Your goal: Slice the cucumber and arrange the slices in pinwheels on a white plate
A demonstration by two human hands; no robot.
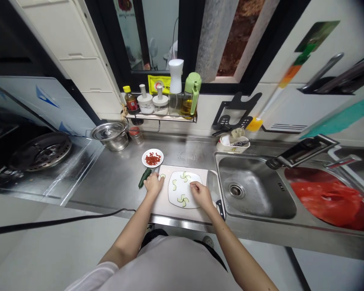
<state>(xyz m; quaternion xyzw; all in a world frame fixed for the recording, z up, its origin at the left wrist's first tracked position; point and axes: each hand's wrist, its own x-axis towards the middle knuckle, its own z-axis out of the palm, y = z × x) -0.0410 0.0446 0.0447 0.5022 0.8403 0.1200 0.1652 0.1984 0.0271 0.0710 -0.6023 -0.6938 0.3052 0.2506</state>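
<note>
A white square plate (184,190) lies on a pale cutting board (170,208) at the counter's front. Small groups of cucumber slices (185,176) sit along the plate's rim. My right hand (202,194) rests at the plate's right edge, its fingertips pinched on a thin cucumber slice (194,186). At the board's left end my left hand (153,183) is curled on the board beside a loose slice (162,176), and what it holds is hidden. A dark green cucumber piece (144,177) lies just left of it.
A small white dish of red bits (152,158) stands behind the board. A knife (216,193) lies along the board's right side by the steel sink (255,190). A lidded steel pot (110,135) and a condiment shelf (160,117) are at the back; a red basin (330,200) is at right.
</note>
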